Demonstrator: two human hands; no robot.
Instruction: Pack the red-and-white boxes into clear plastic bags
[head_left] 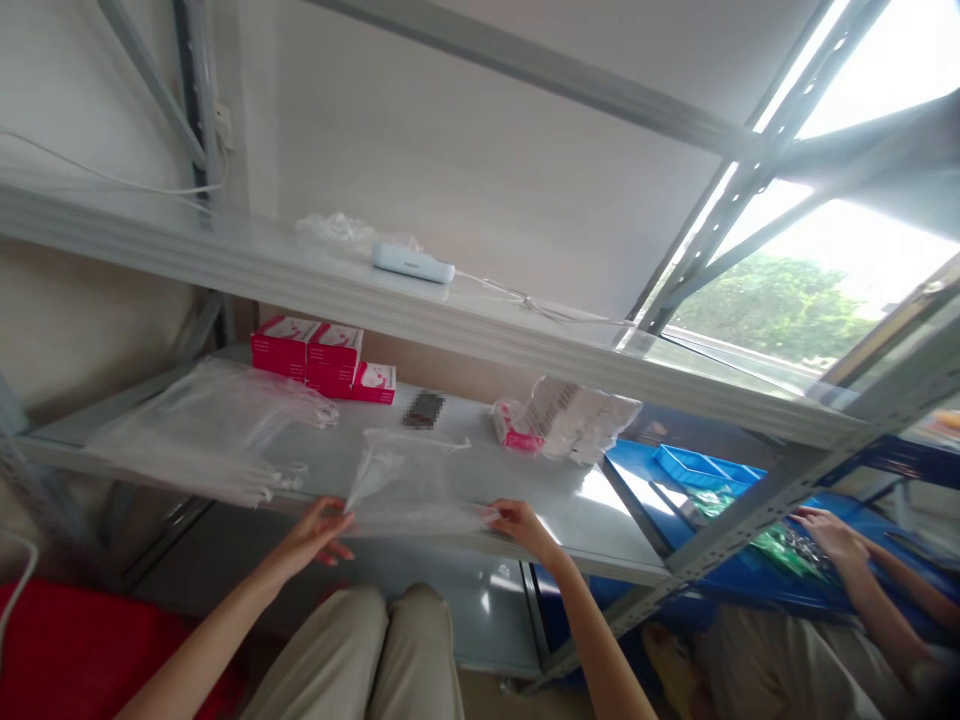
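A clear plastic bag (405,485) lies on the grey shelf in front of me, its near edge at the shelf's front. My left hand (321,530) pinches the bag's near left corner between thumb and fingers. At the opposite corner, my right hand (521,525) has its fingers closed on the same bag. The bag looks flat, and nothing shows inside it. Left of it lies a stack of similar clear bags (202,425), partly over the shelf's front edge.
Pink boxes (322,355) are stacked at the back left. A pink box (517,425) and a printed plastic pouch (577,420) sit to the right. Overhead, a shelf beam (420,310) crosses, holding a white device (412,262). Another person's hand (832,535) works at a blue table.
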